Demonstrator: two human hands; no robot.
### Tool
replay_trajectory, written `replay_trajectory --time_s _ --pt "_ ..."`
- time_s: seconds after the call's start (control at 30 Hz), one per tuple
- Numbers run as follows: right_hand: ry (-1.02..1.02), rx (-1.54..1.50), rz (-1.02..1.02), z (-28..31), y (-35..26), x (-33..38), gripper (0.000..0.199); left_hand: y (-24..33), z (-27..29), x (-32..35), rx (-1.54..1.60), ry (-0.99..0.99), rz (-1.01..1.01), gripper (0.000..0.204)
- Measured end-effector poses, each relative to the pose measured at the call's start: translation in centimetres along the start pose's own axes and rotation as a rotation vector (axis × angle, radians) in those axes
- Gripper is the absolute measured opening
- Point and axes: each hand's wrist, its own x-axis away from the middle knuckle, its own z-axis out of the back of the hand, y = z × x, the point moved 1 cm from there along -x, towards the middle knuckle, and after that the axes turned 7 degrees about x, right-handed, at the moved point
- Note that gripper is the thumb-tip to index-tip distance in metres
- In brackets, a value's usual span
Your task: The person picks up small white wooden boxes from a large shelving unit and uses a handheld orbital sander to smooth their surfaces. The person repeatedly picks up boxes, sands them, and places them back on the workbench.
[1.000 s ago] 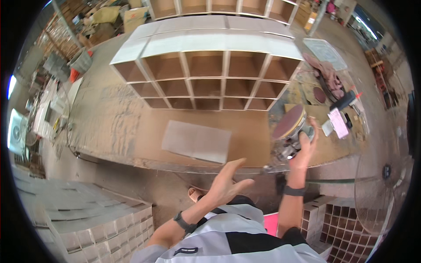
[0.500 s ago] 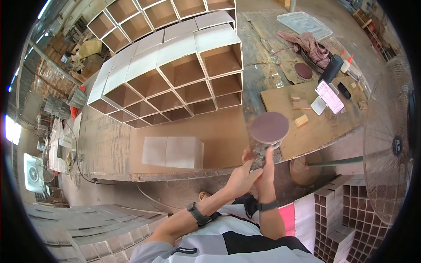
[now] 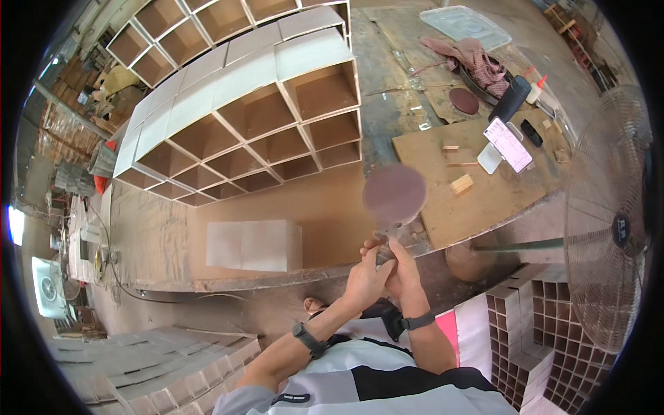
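Note:
With both hands in front of my body at the table's near edge, I hold a sander whose round purple sanding disc (image 3: 394, 194) faces up toward me. My left hand (image 3: 368, 278) is closed on the grey handle below the disc. My right hand (image 3: 405, 268) wraps the same handle from the other side, its thumb pointing toward the disc. Much of the handle is hidden by my fingers, and the disc is slightly blurred. Left of the sander, two white boxes (image 3: 254, 243) stand side by side on the table.
White compartment boxes (image 3: 256, 114) are stacked beyond the pair. To the right, a wooden board (image 3: 443, 221) carries a wood block (image 3: 461, 184) and a phone on a stand (image 3: 510, 144). Another sanding disc (image 3: 463, 102) lies behind. A large fan (image 3: 609, 228) stands at the far right.
The sander and both hands shift left and slightly nearer in the picture, and the disc now looks rounder. The whole scene also slides left as the view turns. Both hands keep their hold.

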Motion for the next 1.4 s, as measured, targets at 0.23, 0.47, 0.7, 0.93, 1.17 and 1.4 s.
replay_trajectory --time_s 0.23,0.47,0.7,0.93,1.17,1.4 --pt "-0.023 -0.014 0.171 1.9 -0.9 -0.9 0.053 2.5 -0.2 -0.6 0.35 -0.065 -0.035 0.038" --pt "0.071 -0.027 0.303 1.1 -3.9 -0.4 0.048 4.1 -0.6 -1.1 0.419 -0.208 -0.032 0.024" --pt "0.196 0.098 0.389 0.2 -5.4 0.7 0.048 4.9 -0.7 -1.4 0.391 -0.299 0.072 0.026" --pt "0.263 0.138 0.491 -1.0 -9.4 -0.9 0.038 2.7 3.2 0.9 0.38 -0.431 0.083 0.036" --pt "0.412 0.375 0.609 -4.2 -17.2 -3.2 0.038 -9.6 6.7 2.9 0.328 -0.423 0.136 0.026" --pt "0.57 0.79 0.64 -3.2 -22.5 -12.3 0.041 -11.3 8.7 4.1 -0.183 -0.233 -0.071 0.02"
